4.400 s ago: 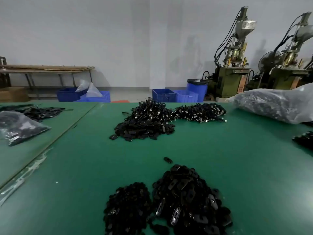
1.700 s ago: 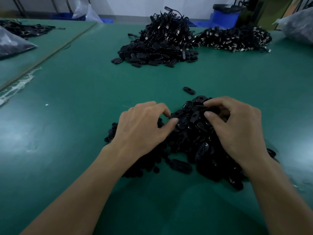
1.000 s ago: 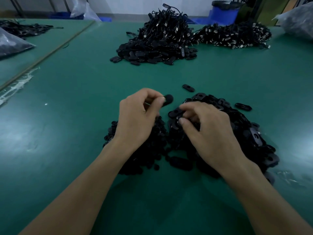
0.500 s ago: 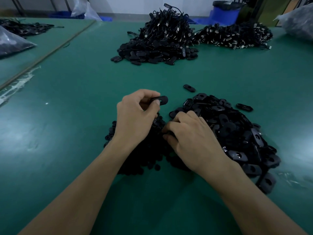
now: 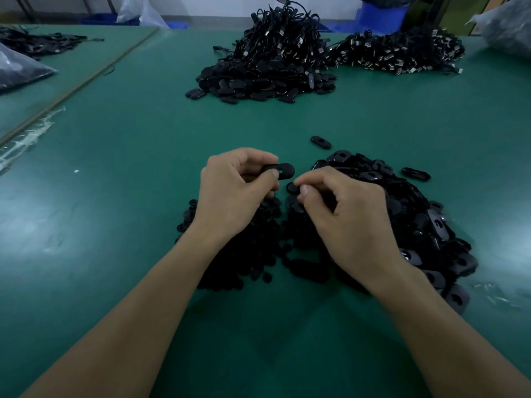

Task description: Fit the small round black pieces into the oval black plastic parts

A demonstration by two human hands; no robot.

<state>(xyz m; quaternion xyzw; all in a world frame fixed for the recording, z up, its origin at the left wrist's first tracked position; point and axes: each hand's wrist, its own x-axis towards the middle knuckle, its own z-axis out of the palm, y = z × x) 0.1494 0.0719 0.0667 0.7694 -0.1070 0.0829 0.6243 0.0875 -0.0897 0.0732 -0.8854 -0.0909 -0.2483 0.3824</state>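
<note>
Here left hand (image 5: 230, 196) pinches oval part (image 5: 283, 170), right hand (image 5: 347, 216) round piece (image 5: 291, 187) just beside

A glossy black oval plastic part (image 5: 281, 170) is pinched in the left hand (image 5: 235, 193), lying roughly level, its rounded end sticking out to the right past the thumb. Just below that end, apart from it, a small round black piece (image 5: 291, 187) is pinched at the fingertips of the right hand (image 5: 344, 214). Under the left hand and wrist lies a heap of matt small round pieces (image 5: 244, 254). Under and to the right of the right hand spreads a heap of shiny oval parts (image 5: 416, 219), many showing a slot in the face. Two stray ovals lie flat beyond the right hand: one ahead (image 5: 321, 142), one further right (image 5: 415, 174).
</note>
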